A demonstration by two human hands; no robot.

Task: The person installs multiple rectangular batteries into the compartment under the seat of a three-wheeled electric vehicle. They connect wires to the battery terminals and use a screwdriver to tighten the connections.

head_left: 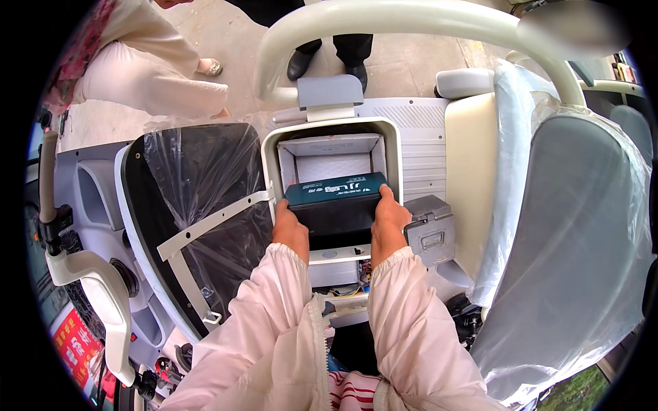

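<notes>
So a boxy block [336, 196], black with a teal top, is held over the near part of an open, pale-rimmed compartment [397, 154]; how deep it sits can't really be told. It's gripped from both ends, left by the left hand [292, 229], right by the right hand [391, 218]. Behind it, a whitish liner [334, 164] can be seen. Just right of the compartment, a grey metal box [432, 238] is parked. On the left, a black panel [229, 154] is covered in clear plastic and crossed by a white bracket [209, 220]. Farther right, a grey backrest [576, 212] is plastic-wrapped too. Beyond, dark shoes [299, 65] and pale trousers [140, 79] can be spotted.
</notes>
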